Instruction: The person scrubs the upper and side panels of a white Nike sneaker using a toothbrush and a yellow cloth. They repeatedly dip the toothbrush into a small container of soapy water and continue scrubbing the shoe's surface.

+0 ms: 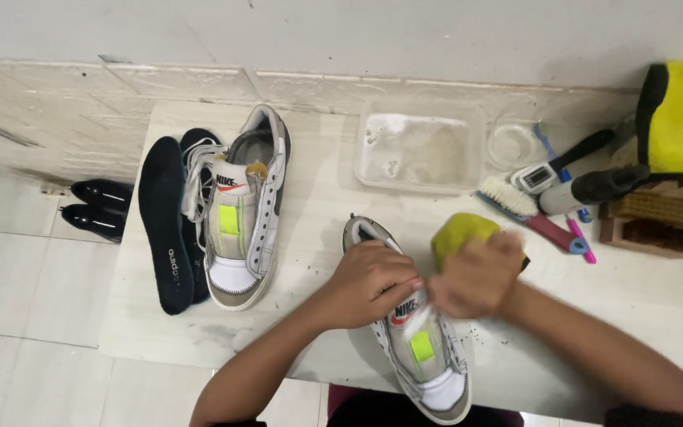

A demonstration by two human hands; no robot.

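Gripping sneaker (416, 348) with left hand (369, 281), right hand (477, 277) pressing yellow cloth (458, 231)

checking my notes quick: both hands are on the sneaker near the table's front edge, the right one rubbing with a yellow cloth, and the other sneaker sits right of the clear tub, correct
One detail is off. In the head view the other sneaker lies left of the clear tub, beside the dark insoles. The rest holds: the left hand and right hand are on the near sneaker, the right with a yellow cloth.
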